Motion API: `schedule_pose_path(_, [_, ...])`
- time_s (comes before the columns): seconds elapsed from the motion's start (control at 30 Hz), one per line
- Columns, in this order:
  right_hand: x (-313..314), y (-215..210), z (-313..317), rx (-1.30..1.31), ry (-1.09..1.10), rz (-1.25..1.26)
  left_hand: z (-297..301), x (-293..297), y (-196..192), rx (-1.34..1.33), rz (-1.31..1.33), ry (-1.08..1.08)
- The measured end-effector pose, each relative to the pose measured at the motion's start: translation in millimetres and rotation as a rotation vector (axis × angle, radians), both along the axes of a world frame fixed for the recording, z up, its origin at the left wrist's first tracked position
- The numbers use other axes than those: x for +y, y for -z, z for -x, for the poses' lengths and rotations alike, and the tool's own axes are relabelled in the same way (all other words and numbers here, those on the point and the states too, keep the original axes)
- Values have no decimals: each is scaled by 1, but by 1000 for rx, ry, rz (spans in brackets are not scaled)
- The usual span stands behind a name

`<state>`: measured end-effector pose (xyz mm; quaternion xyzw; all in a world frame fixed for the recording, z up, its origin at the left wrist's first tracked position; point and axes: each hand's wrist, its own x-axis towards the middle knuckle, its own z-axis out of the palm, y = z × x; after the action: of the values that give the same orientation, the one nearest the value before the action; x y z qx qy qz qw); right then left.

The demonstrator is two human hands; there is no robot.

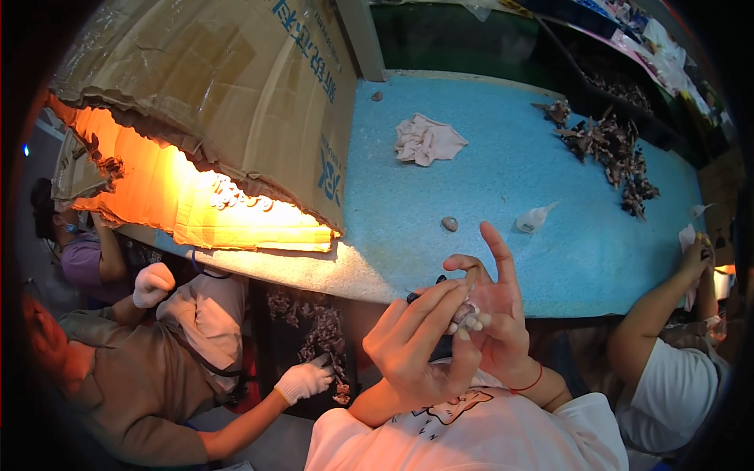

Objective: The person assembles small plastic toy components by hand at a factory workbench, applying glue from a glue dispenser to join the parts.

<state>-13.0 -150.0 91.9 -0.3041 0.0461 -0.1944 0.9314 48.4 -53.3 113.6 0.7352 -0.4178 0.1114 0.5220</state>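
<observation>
Both hands meet at the table's near edge, around a small greyish-white shell-like piece point(463, 315) with pale rounded knobs. My left hand point(416, 334) is closed, its fingers and thumb pinching the piece from the left. Cradling it from the right, my right hand point(503, 322) has one finger stretched upward and others curled in. A thin tan part point(470, 276) sticks up between the hands, and small dark bits show by the left fingertips. Much of the piece is hidden by fingers. Beyond the hands lie a small snail shell point(449, 224) and a white dropper bottle point(534, 219).
A crumpled pale cloth point(428, 140) and clustered brown pieces point(613, 149) lie on the blue tabletop point(377, 196). A torn cardboard box point(236, 94), brightly lit inside, stands left. A dark tray point(271, 361) of brown pieces sits below. Co-workers sit on both sides, one wearing white gloves point(306, 381).
</observation>
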Motion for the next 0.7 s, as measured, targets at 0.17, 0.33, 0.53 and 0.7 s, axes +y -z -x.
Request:
schedule_pose_path(0.17, [-4, 1, 2, -32, -16, -19, 1, 0, 1, 18, 26, 23])
schedule_pose_path(0.33, [-10, -2, 2, -9, -14, 21, 4, 4, -4, 281, -14, 106])
schedule_pose_path(0.53, [-9, -7, 3, -20, 11, 43, 2, 2, 0, 228, 91, 161])
schedule_pose_path(0.7, [-8, -4, 3, -32, 45, 108, 3, 2, 3, 268, 102, 155])
